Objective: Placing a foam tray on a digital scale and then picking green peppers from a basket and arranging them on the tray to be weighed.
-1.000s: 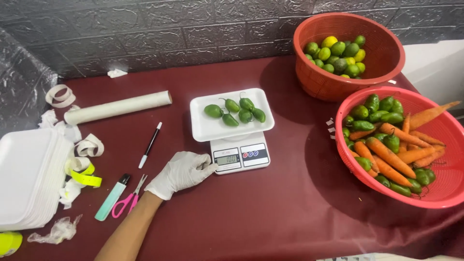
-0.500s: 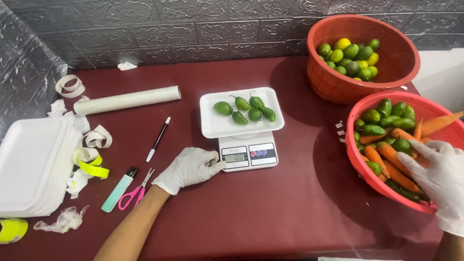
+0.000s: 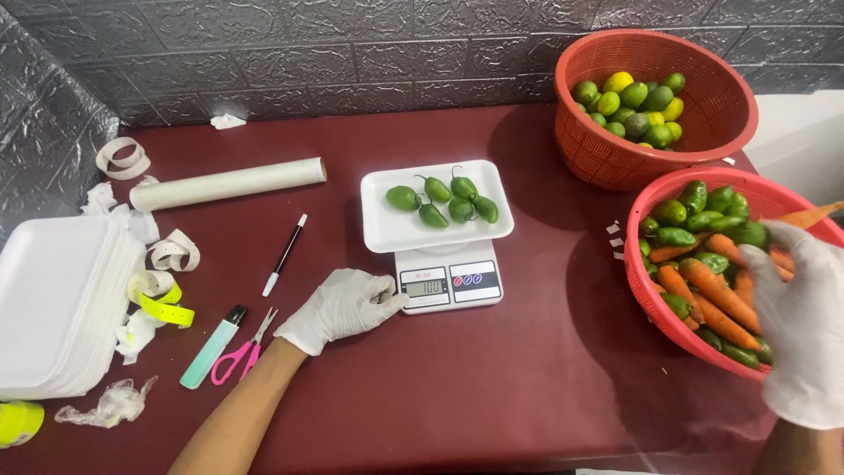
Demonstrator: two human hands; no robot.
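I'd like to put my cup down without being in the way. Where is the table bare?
Bare maroon table lies in front of the scale, between the left hand and the carrot basket. Another patch lies behind the white tray, toward the wall. The left edge is crowded: foam trays, tape, scissors.

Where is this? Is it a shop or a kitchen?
Probably a small packing spot for vegetables, perhaps in a shop. A kitchen scale weighs green peppers on a white tray, foam trays are stacked nearby, and red baskets hold carrots and limes.
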